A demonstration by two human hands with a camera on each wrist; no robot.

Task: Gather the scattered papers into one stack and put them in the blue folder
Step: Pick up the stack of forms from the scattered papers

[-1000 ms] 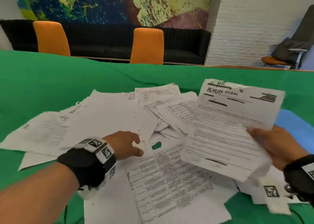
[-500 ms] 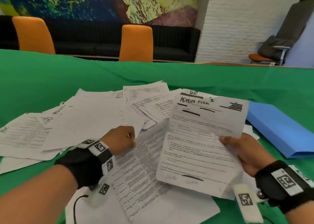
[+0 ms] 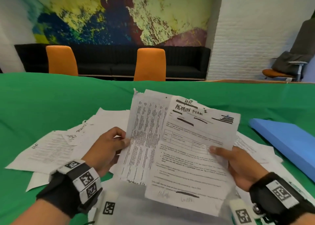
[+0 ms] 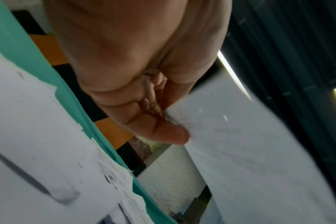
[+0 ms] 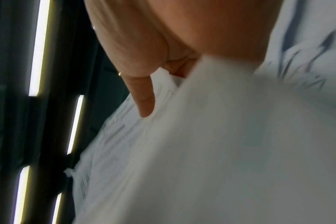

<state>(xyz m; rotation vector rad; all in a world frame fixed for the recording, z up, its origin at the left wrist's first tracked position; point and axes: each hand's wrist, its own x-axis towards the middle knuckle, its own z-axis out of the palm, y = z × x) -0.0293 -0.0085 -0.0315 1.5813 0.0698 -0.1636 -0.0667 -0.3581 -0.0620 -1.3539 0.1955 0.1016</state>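
My right hand holds the "HR Admin Form" sheet up off the table, thumb on its right edge. My left hand pinches a second printed sheet by its left edge and holds it just behind the form. In the left wrist view the left thumb presses on that sheet. In the right wrist view the right thumb lies on the held paper. More loose papers lie scattered on the green table. The blue folder lies shut at the right.
Two orange chairs stand behind the table's far edge, with a black sofa behind them. An office chair stands at the back right. Papers also lie under my right hand, near the folder.
My left hand has picked a printed sheet off the table and raised it beside the admin form. My right hand has brought the form toward the middle and more upright.
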